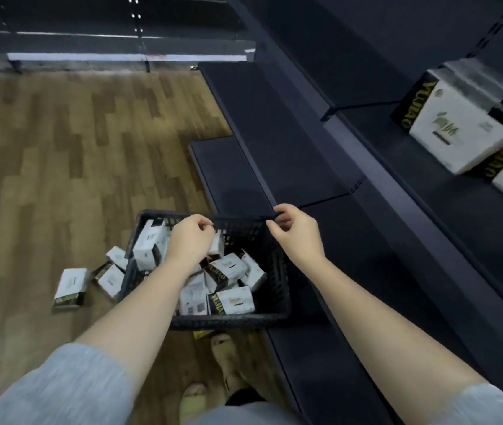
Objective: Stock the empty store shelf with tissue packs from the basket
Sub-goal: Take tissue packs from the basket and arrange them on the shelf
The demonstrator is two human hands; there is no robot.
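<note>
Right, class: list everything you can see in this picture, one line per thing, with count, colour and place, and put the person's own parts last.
Basket: one, black mesh plastic, on the floor beside the shelving.
Tissue packs in the basket: several, exact count unclear, white with black and gold ends.
Tissue packs on the floor: at least three, white and black, left of the basket.
Tissue packs on the shelf: at least two, white and black, far right.
Shelving: dark, tiered, right side.
Floor: brown wood-pattern, left.
Sandalled feet: two, bottom centre.
Left hand: over the basket, empty.
Right hand: at the basket's far rim.
</note>
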